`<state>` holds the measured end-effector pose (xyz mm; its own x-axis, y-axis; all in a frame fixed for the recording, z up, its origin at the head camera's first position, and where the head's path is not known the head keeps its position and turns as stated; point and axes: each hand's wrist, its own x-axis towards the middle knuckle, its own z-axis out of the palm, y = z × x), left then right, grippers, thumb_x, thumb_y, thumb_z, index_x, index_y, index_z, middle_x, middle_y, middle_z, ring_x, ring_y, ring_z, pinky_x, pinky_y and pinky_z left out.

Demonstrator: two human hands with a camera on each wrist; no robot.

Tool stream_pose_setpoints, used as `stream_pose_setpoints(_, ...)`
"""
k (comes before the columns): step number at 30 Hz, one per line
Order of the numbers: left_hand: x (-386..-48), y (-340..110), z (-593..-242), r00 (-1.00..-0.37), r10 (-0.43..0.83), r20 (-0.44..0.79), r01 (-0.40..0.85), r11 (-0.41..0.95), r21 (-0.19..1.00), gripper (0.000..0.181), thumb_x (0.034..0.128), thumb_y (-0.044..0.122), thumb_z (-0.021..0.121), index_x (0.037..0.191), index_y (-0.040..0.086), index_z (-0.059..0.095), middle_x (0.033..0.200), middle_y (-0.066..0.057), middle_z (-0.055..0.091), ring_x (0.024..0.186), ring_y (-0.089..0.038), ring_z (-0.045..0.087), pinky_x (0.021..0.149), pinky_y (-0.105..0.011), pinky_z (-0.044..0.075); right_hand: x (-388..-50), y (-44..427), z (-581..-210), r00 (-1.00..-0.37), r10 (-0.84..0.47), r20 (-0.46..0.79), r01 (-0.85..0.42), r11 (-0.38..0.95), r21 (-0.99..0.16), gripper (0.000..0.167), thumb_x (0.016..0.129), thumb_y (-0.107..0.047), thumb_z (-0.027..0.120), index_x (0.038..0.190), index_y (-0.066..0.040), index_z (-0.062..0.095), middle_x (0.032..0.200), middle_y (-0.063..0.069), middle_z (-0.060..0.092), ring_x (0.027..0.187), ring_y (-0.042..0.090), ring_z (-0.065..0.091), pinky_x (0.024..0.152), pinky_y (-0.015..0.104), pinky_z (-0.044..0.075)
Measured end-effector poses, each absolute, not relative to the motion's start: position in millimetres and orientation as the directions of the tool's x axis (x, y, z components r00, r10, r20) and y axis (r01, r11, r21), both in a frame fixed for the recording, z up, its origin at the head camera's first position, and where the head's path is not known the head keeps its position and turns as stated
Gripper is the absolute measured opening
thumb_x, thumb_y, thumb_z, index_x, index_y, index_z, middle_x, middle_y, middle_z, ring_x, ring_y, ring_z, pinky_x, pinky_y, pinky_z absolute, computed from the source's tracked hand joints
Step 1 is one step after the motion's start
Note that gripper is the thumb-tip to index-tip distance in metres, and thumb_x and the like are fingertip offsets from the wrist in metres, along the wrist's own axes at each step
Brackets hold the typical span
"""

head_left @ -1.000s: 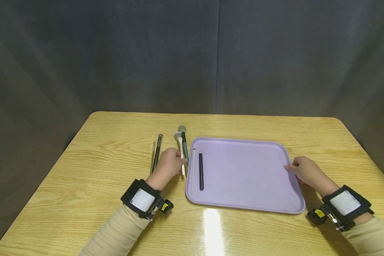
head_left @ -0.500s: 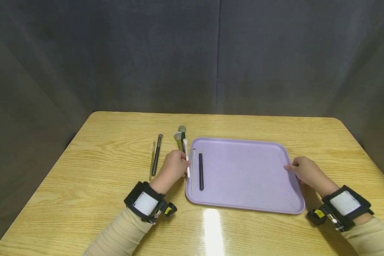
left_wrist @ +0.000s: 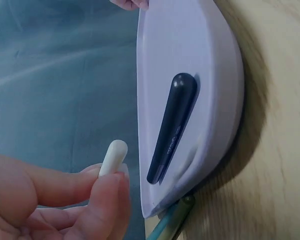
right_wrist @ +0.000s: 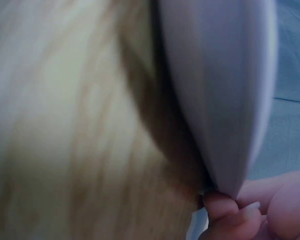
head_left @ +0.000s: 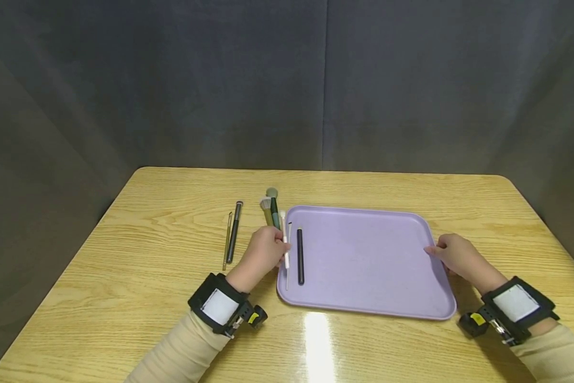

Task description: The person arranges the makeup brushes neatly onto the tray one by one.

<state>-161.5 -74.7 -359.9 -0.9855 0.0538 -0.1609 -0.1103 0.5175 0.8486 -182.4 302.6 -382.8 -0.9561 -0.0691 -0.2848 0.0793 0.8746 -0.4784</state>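
Behind everything we see a dark grey-blue fabric curtain (head_left: 219,85), hanging beyond the pale yellow wood-grain table (head_left: 124,255) with rounded corners. On the table, right of its middle, lies a light purple rectangular tray (head_left: 363,260) with a raised rim. Two forearms in beige sleeves (head_left: 186,340) come in from the near side, both wearing black wrist straps (head_left: 219,306) with white patches.

The hands are well apart, at opposite ends of the tray. The right hand (head_left: 456,256) grips the tray's right rim, its thumb laid over the edge. The left hand (head_left: 263,247) pinches a white-handled brush with pale bristles (head_left: 287,260) over the left rim; we cannot tell whether this brush touches the tray.

Just left of the tray we find a dark green brush (head_left: 274,206) and an olive-handled brush (head_left: 266,206), partly hidden by the left hand. Farther left, side by side, are a black-handled brush (head_left: 234,234) and a thin gold-brown brush (head_left: 227,242). Inside the tray, near its left side, lie a slim black rounded stick (head_left: 300,258) and a very thin white brush (head_left: 288,281).
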Motion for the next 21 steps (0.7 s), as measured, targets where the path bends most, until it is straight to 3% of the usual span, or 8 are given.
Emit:
stream_pose_setpoints(5,-160.5,-72.0,-359.5,-0.986,0.06,-0.157,-0.105,0.509,0.855,0.008,0.0925,-0.003,0.06,0.096,-0.011,0.061,0.061,-0.007,0.052,0.05,-0.012,0.049,0.046,-0.02,0.043,-183.0,301.2,-382.2,-0.955,-0.067,-0.288,0.084,0.873,-0.48,0.025,0.1,-0.014,0.052,0.084,0.005,0.05,0.068,0.009,0.046,0.058,0.02,0.047,0.052,0.033,0.043)
stream_pose_setpoints(10,-159.8,-69.7,-360.3,-0.986,0.069,-0.15,-0.093,0.516,0.851,0.01,0.0924,-0.003,0.06,0.099,-0.012,0.06,0.063,-0.008,0.054,0.051,-0.013,0.051,0.047,-0.022,0.046,-182.8,300.4,-382.0,-0.956,-0.069,-0.285,0.08,0.874,-0.479,0.025,0.1,-0.014,0.052,0.083,0.005,0.05,0.068,0.009,0.046,0.059,0.02,0.047,0.052,0.033,0.043)
stream_pose_setpoints(21,-156.2,-64.3,-364.5,-0.985,0.113,-0.129,-0.05,0.529,0.847,0.01,0.0916,-0.003,0.062,0.082,-0.007,0.06,0.061,-0.006,0.053,0.052,-0.012,0.051,0.049,-0.022,0.047,-183.1,300.8,-382.6,-0.955,-0.07,-0.288,0.079,0.876,-0.476,0.025,0.1,-0.014,0.052,0.084,0.005,0.05,0.068,0.008,0.046,0.059,0.02,0.047,0.052,0.033,0.042)
